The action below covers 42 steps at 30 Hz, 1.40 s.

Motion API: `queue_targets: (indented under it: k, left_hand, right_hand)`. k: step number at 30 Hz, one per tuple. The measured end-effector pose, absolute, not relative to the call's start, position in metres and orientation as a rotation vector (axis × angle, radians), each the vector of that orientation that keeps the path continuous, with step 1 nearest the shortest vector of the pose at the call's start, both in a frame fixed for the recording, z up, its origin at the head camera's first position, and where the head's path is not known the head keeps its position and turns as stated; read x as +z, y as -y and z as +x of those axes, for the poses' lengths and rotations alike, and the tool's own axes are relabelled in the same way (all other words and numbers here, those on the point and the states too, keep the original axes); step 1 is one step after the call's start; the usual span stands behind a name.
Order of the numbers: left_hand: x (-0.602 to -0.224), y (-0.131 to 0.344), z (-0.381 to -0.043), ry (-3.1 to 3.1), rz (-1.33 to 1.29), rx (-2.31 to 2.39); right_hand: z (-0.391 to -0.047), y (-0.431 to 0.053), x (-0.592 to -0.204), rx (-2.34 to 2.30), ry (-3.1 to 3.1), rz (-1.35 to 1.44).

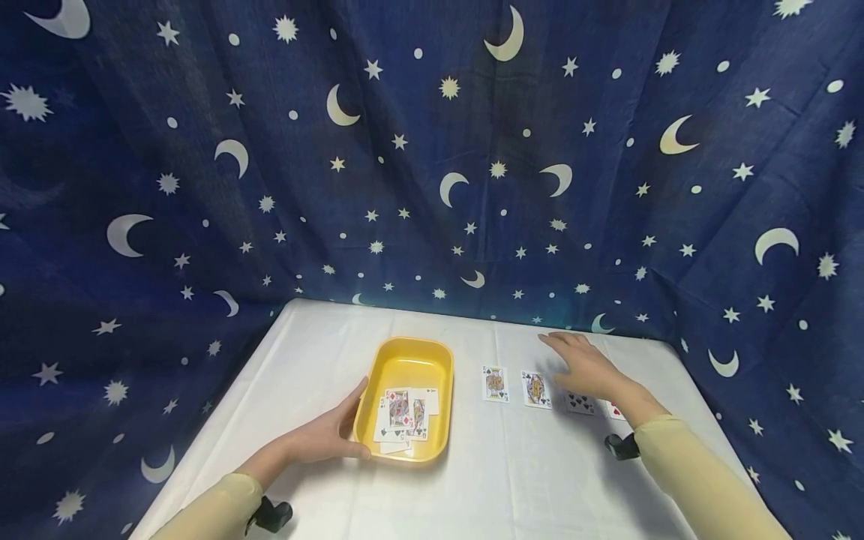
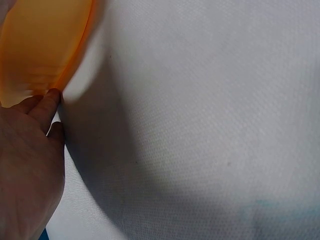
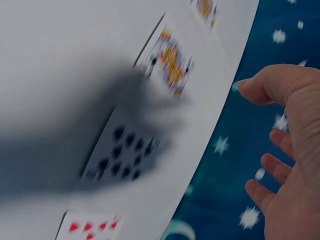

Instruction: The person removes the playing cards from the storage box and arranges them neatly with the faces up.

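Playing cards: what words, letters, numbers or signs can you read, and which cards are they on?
No word, letter or number reads clearly.
Two picture cards: corner marks too small.
Black-pip card: black pips, corner marks blurred.
Red-pip card: red pips, corner marks blurred.
Cards in the yellow tray: corner marks too small.

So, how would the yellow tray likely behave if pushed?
The yellow tray is probably light, since its walls look thin. Sitting low and broad on the white cloth, it would likely slide rather than tip. The cards inside might shift, as they lie loose.
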<state>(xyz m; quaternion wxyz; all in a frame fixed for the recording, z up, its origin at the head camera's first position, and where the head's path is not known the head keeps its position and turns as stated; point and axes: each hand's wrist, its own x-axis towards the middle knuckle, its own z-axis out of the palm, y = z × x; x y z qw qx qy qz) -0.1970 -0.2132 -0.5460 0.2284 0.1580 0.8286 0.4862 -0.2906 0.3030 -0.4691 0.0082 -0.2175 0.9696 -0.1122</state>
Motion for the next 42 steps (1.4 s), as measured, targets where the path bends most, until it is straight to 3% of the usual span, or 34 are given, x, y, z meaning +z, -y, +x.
queue_targets:
  k: [23, 42]
  left_hand:
    - [-0.550, 0.213, -0.198, -2.296, 0.427, 1.325]
    - [-0.548, 0.212, -0.196, -2.310, 0.423, 1.316]
  right_hand:
    - [-0.280, -0.167, -0.467, -0.445, -2.892, -0.911]
    - [-0.270, -0.102, -0.473, -0.345, -2.754, -1.113]
